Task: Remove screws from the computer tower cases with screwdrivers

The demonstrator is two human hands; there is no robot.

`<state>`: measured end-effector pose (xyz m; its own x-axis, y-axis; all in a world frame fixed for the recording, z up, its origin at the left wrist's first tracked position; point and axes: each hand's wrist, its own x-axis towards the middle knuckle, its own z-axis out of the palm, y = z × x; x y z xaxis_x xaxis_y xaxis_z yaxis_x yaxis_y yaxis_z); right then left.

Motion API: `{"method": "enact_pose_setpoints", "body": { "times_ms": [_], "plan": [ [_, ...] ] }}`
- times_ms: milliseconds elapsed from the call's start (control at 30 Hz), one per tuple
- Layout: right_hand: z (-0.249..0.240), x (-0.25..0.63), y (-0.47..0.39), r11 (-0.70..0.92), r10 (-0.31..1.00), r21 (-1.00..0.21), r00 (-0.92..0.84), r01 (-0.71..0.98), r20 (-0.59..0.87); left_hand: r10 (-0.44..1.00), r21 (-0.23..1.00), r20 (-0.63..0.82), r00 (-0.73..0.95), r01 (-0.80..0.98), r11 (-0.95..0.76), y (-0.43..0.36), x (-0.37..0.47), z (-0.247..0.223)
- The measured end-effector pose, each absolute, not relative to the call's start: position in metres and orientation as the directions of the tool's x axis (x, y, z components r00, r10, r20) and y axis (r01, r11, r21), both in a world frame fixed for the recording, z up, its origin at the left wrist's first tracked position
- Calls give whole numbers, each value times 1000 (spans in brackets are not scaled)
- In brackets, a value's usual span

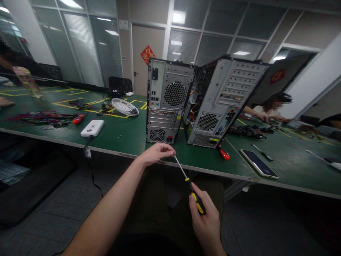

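In my right hand [206,211] is a black and yellow screwdriver [181,168], gripped by its handle, its shaft slanting up and left. The fingers of my left hand [161,153] are pinched at the screwdriver's tip; whatever small thing may be between them is too small to make out. Just beyond that hand stands a computer tower [170,101] with its rear panel of ports, fan grille and power supply facing me. Beside it on the right, a second computer tower [226,103] stands at an angle, wires and inner parts showing along its open side.
On the green table [128,133] to the left lie a white power bank [92,128], a red screwdriver [79,118], bundled wires [42,119] and a white basket [125,107]. Rightward are a phone [259,163], a red-handled tool [223,153] and black cables [250,131]. Other people sit at both sides.
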<state>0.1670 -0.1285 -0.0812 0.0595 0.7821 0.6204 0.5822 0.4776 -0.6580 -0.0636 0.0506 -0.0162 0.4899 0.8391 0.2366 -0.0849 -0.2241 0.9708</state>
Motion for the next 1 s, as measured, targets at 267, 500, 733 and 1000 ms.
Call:
{"method": "enact_pose_setpoints", "body": {
  "times_ms": [267,500,733,1000],
  "plan": [
    [-82,169,-127,481,781,-653,54,585,623,821,963,257,510,-68,-259,49,-64,-13],
    [-79,173,-127,439,808,-681,74,586,585,815,958,270,513,-59,-280,49,-64,-13],
    [-83,171,-127,363,860,-761,121,538,496,815,959,266,515,-56,-278,51,-63,-16],
    [-96,160,-127,321,891,-793,119,518,439,834,965,256,488,-74,-253,52,-62,-19]
  ]
}}
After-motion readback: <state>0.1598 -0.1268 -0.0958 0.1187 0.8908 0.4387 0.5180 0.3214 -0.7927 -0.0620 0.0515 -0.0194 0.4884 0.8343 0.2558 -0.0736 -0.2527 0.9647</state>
